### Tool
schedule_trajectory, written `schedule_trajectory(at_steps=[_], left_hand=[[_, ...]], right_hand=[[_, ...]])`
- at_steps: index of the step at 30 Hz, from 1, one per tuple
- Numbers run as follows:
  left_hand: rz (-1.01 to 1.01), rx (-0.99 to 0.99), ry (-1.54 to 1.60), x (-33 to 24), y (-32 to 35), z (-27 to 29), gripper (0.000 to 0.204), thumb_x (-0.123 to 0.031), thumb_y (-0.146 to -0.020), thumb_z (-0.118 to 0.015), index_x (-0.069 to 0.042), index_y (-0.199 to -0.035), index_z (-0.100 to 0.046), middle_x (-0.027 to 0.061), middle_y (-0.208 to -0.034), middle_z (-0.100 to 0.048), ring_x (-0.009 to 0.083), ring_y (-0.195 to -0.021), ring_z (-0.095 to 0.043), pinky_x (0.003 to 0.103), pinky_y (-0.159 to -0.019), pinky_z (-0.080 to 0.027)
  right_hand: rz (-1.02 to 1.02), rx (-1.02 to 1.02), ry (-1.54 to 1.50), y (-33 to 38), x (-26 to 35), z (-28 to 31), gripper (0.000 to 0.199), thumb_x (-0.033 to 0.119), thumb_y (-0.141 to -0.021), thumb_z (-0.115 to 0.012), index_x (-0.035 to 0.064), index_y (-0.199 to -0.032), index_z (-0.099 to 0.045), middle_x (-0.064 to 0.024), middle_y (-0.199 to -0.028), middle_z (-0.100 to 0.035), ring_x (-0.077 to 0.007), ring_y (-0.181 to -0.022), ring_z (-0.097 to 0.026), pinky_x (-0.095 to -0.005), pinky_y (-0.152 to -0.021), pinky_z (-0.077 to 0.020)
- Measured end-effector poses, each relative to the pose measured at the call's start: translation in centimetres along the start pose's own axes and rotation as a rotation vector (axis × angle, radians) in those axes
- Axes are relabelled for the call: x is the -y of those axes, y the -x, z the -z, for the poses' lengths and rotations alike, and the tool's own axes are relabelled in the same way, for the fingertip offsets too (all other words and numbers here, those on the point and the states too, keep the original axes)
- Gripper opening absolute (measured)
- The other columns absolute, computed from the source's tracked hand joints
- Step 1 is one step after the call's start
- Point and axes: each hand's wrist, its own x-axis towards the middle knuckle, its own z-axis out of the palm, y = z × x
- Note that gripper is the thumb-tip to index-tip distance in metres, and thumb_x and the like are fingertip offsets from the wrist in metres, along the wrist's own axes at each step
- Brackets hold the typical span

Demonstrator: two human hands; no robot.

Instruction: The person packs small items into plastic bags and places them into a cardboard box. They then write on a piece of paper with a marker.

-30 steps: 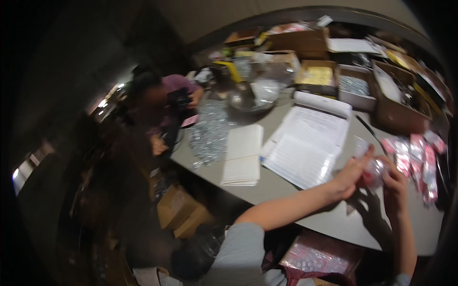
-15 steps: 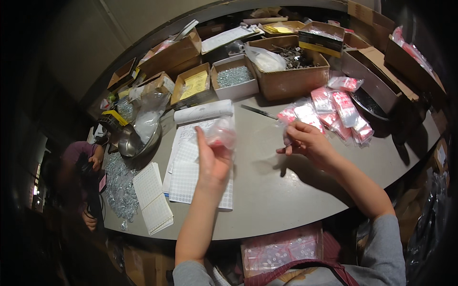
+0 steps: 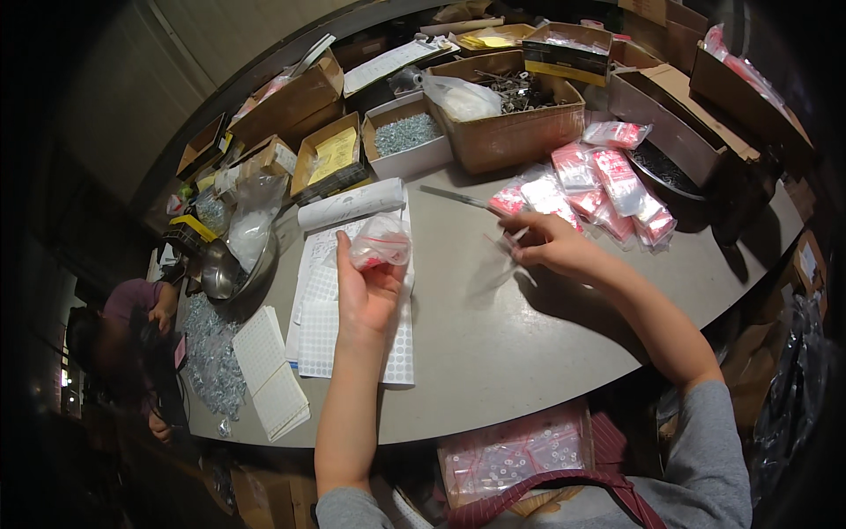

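Both forearms come in from the lower edge, reaching over the table (image 3: 493,361). The left hand (image 3: 367,295) is turned palm up, thumb raised, its grip curled round one clear bag (image 3: 384,240) with red marking; the bag sits between thumb and fingers, above the papers (image 3: 352,331). The right hand (image 3: 566,250) reaches inward, thumb and fingers bent toward each other beside one blurred scrap of clear plastic (image 3: 496,250); I cannot tell whether it is pinched. One open booklet (image 3: 270,375) lies left of the papers. Beyond stand one white box (image 3: 412,161) of metal bits and one big brown box (image 3: 524,141).
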Motion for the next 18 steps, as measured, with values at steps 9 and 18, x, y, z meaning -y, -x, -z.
schedule_trajectory(at_steps=[9,18], left_hand=[[0.152,0.218,-0.213,4.4,3.7,-2.2,0.062,-0.059,-0.102,-0.051,-0.001,-0.122,-0.058,0.0128,-0.110,-0.066,0.0257,-0.104,-0.065,0.039,-0.095,-0.053],[0.233,0.180,-0.163,5.7,3.8,-2.4,0.059,-0.054,-0.101,-0.056,0.001,-0.123,-0.057,0.0138,-0.112,-0.067,0.0248,-0.097,-0.069,0.038,-0.089,-0.058]], right_hand=[[0.910,-0.224,0.650,1.9,4.3,-3.7,0.024,0.003,-0.084,-0.074,0.0040,-0.107,-0.071,-0.0164,-0.129,-0.058,-0.0384,-0.126,-0.052,-0.0494,-0.108,-0.0431],[0.694,-0.143,0.236,1.3,2.7,-3.2,0.020,0.013,-0.088,-0.072,0.0021,-0.104,-0.065,-0.0104,-0.113,-0.064,-0.0260,-0.113,-0.060,-0.0411,-0.100,-0.0485]])
